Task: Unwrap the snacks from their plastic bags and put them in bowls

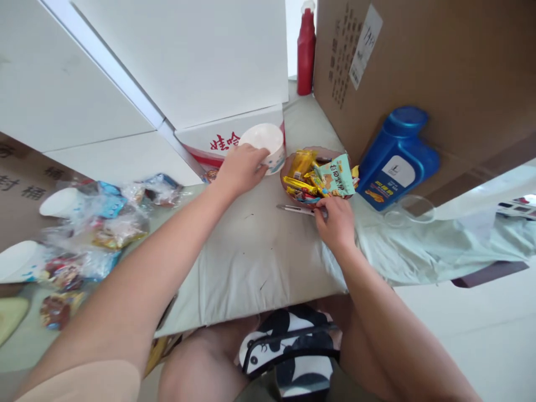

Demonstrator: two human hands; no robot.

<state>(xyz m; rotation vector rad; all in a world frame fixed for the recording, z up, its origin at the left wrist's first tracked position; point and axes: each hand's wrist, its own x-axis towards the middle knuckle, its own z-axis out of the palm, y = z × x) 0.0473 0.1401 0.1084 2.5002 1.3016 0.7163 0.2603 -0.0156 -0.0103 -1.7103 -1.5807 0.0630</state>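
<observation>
My left hand (245, 169) is closed on the near rim of a white paper bowl (274, 162), which tilts toward me against a white carton with red lettering. The fingers reach over the rim, and the bowl's inside is partly hidden. Nearer on the right, my right hand (337, 223) pinches the end of a slim white and grey utility knife (295, 209), which lies low over the cloth with its tip pointing left. Just beyond those fingers stands a clear, pinkish bowl (288, 192) heaped with small wrapped snacks, among them a light green packet (337, 176) and several yellow ones.
Plastic bags of snacks (113, 223) and white paper cups (61, 202) crowd the left side. A blue bottle (397, 159) leans by the large brown box (439, 72) at right. Behind stands a red bottle (306, 53). White cartons (188, 50) wall off the back left.
</observation>
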